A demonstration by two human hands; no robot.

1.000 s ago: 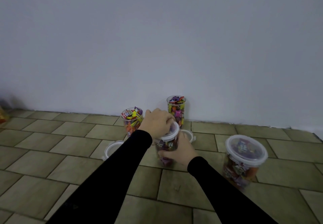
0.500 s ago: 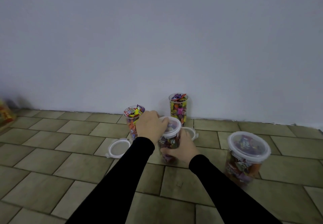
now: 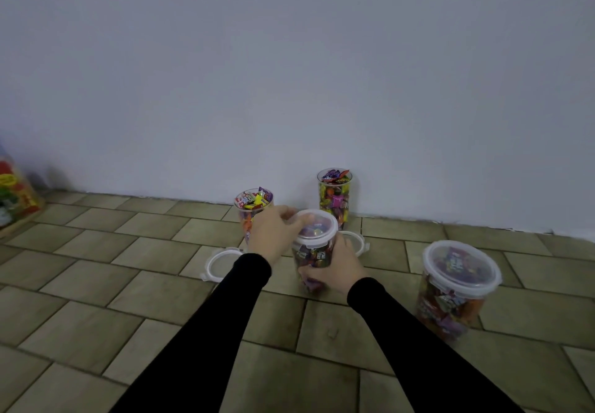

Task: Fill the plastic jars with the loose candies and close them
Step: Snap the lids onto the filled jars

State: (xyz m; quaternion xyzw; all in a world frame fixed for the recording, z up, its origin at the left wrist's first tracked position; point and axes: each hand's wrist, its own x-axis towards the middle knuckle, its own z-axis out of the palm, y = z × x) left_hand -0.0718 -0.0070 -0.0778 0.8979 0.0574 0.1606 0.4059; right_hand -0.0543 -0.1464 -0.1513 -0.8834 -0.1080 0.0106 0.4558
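A clear plastic jar (image 3: pixel 311 256) full of wrapped candies stands on the tiled floor with a white lid (image 3: pixel 317 228) on top. My left hand (image 3: pixel 274 233) curls over the lid's left rim. My right hand (image 3: pixel 336 266) grips the jar's lower right side. Two open jars of candies stand behind it: one (image 3: pixel 252 208) at the left, partly hidden by my left hand, and a tall one (image 3: pixel 335 196) by the wall. A wide lidded jar (image 3: pixel 457 287) stands at the right. Two loose white lids lie on the floor, one (image 3: pixel 219 264) left and one (image 3: pixel 355 242) behind my right hand.
A plain white wall (image 3: pixel 289 74) rises just behind the jars. A colourful candy bag (image 3: pixel 14 196) sits at the far left edge. Brown floor tiles (image 3: pixel 96 300) stretch toward me on both sides of my arms.
My left hand has slid from the top of the lid to its left rim, uncovering the lid. The view has shifted slightly; the jar stays in my right hand's grip.
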